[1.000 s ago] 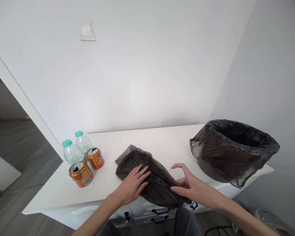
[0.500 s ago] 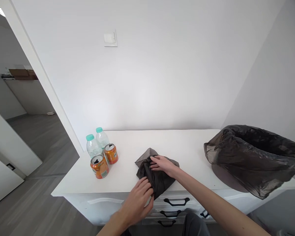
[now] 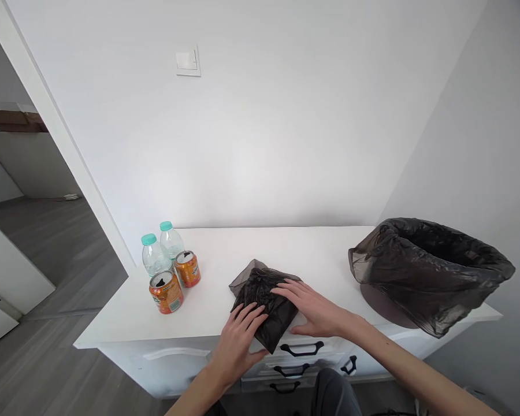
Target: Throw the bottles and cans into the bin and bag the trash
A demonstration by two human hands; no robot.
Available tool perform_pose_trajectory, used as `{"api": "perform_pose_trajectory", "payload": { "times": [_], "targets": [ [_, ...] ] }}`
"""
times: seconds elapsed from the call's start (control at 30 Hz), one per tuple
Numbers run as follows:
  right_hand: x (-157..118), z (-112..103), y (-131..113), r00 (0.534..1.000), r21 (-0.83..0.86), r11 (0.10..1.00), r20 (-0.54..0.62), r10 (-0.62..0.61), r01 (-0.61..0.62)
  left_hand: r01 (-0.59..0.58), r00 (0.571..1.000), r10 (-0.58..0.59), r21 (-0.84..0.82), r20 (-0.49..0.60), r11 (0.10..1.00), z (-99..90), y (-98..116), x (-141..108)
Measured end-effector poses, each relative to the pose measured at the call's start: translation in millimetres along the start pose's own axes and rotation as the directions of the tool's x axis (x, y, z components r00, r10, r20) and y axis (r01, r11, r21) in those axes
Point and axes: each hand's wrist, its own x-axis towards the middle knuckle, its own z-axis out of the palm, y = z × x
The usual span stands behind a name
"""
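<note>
A crumpled, partly folded black plastic bag (image 3: 266, 297) lies on the white cabinet top, one corner hanging over the front edge. My left hand (image 3: 240, 335) rests on the bag's lower left side, fingers spread and the thumb near the hanging corner. On the bag's right side lies my right hand (image 3: 309, 306), its fingers stretched flat and the thumb apart. Neither hand grips the plastic.
At the left stand two orange cans (image 3: 166, 292) with opened tops and two clear bottles (image 3: 156, 257) with teal caps. A bin lined with a black bag (image 3: 424, 283) stands at the right. Dark drawer handles (image 3: 302, 349) project below the front edge (image 3: 156, 340).
My right hand has moved right and down from the bag's middle to its right side. My left hand has shifted slightly and its fingers lie flatter. The view has turned slightly right.
</note>
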Motion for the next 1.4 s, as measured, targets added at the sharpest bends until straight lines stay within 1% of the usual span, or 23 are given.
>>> {"api": "perform_pose_trajectory", "payload": {
  "times": [0.07, 0.13, 0.17, 0.23, 0.3, 0.33, 0.4, 0.47, 0.5, 0.53, 0.57, 0.6, 0.63, 0.67, 0.7, 0.77, 0.8, 0.87, 0.93, 1.0, 1.07, 1.23, 1.4],
  "targets": [
    [-11, 0, 10, 0.999, -0.108, 0.993, -0.012, -0.041, 0.039, 0.049, 0.997, -0.054, -0.095, -0.052, 0.994, -2.4, 0, -3],
    [-15, 0, 13, 0.997, -0.113, 0.991, -0.032, -0.070, 0.066, 0.168, 0.982, -0.184, -0.245, -0.044, 0.955, -10.7, 2, -3],
    [-15, 0, 11, 0.995, -0.096, 0.993, -0.052, -0.081, 0.075, 0.251, 0.963, -0.268, -0.319, -0.011, 0.914, -16.5, 3, -2],
    [-10, -1, 5, 0.991, -0.040, 0.997, -0.115, -0.066, 0.062, 0.408, 0.903, -0.424, -0.427, 0.062, 0.807, -28.3, 4, -1],
    [0, -1, -3, 0.986, 0.037, 0.999, -0.168, 0.019, -0.013, 0.507, 0.841, -0.534, -0.478, 0.089, 0.718, -36.7, 0, 0],
    [6, 0, -5, 0.981, 0.072, 0.995, -0.178, 0.080, -0.068, 0.529, 0.819, -0.569, -0.490, 0.078, 0.693, -38.9, -2, 0],
    [23, 6, -4, 0.966, 0.097, 0.979, -0.170, 0.192, -0.178, 0.524, 0.797, -0.604, -0.476, -0.019, 0.707, -39.9, -6, 0],
    [40, 15, 2, 0.958, 0.051, 0.970, -0.152, 0.242, -0.237, 0.467, 0.808, -0.553, -0.352, -0.204, 0.812, -39.0, -7, 3],
    [49, 20, 6, 0.959, 0.013, 0.969, -0.142, 0.246, -0.247, 0.412, 0.835, -0.469, -0.239, -0.286, 0.879, -38.6, -6, 5],
    [56, 24, 10, 0.961, -0.024, 0.968, -0.129, 0.246, -0.251, 0.336, 0.878, -0.352, -0.106, -0.324, 0.936, -38.4, -5, 8],
    [61, 28, 12, 0.963, -0.053, 0.966, -0.113, 0.246, -0.253, 0.240, 0.927, -0.222, 0.022, -0.304, 0.971, -38.3, -3, 11],
    [66, 30, 13, 0.963, -0.072, 0.964, -0.107, 0.248, -0.256, 0.138, 0.965, -0.105, 0.124, -0.241, 0.983, -38.1, -3, 15],
    [68, 32, 11, 0.960, -0.088, 0.961, -0.127, 0.249, -0.261, 0.049, 0.986, -0.017, 0.193, -0.163, 0.980, -37.3, -3, 19],
    [70, 33, 8, 0.954, -0.107, 0.959, -0.178, 0.243, -0.264, -0.012, 0.995, 0.034, 0.236, -0.092, 0.972, -35.7, -4, 22],
    [70, 35, 2, 0.942, -0.133, 0.957, -0.251, 0.220, -0.259, -0.035, 0.998, 0.047, 0.262, -0.041, 0.964, -33.2, -5, 25],
    [67, 38, -10, 0.915, -0.208, 0.955, -0.386, 0.117, -0.210, -0.016, 1.000, 0.015, 0.284, 0.005, 0.959, -25.5, -11, 29],
    [66, 42, -15, 0.911, -0.249, 0.954, -0.408, 0.055, -0.169, -0.006, 1.000, 0.001, 0.283, 0.018, 0.959, -21.0, -14, 29],
    [62, 52, -20, 0.932, -0.289, 0.952, -0.361, -0.013, -0.098, -0.003, 0.999, -0.007, 0.272, 0.039, 0.962, -12.4, -20, 29],
    [58, 65, -14, 0.955, -0.273, 0.955, -0.294, 0.035, -0.119, -0.004, 0.999, -0.010, 0.263, 0.051, 0.965, -6.7, -25, 27],
    [56, 77, -2, 0.955, -0.242, 0.948, -0.261, 0.142, -0.208, 0.013, 0.999, -0.025, 0.254, 0.046, 0.967, -4.4, -29, 24],
    [54, 86, 10, 0.948, -0.225, 0.939, -0.240, 0.207, -0.262, 0.034, 0.999, -0.043, 0.239, 0.029, 0.970, -4.5, -33, 21],
    [54, 90, 23, 0.954, -0.236, 0.936, -0.211, 0.211, -0.259, 0.082, 0.995, -0.092, 0.235, 0.033, 0.968, -5.4, -39, 15],
    [54, 88, 18, 0.951, -0.307, 0.905, -0.191, 0.244, -0.294, 0.102, 0.991, -0.118, 0.231, 0.060, 0.968, -9.5, -48, 7]
  ]
}}
